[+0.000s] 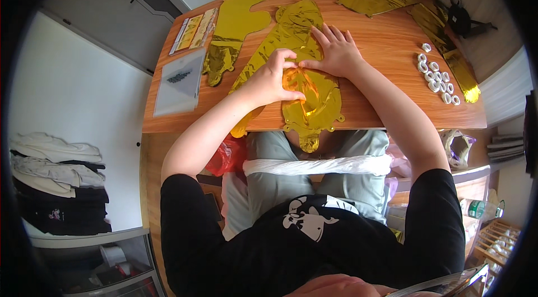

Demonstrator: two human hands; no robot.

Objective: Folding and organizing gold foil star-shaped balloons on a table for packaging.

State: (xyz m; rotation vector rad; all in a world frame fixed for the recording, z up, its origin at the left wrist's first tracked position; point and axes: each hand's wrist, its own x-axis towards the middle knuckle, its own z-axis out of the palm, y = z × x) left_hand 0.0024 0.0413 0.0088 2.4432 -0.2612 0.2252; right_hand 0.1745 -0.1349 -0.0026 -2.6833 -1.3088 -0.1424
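Observation:
A flat gold foil balloon lies before me on the wooden table, its narrow tab hanging over the front edge. My left hand is curled on it, thumb stretched toward me, the foil creased and bunched between thumb and bent fingers. Some of those fingertips are hidden. My right hand lies flat with fingers spread, partly on the foil and partly on the wood. Its thumb tip meets the left fingers. Under and beyond my hands, more gold foil stretches toward the back. Another flat gold foil balloon rests to the left.
Several small white rings lie at the right, beside more gold foil and a black device with cables. A clear plastic sleeve and a colourful card are at the left. A rolled white cloth crosses my lap.

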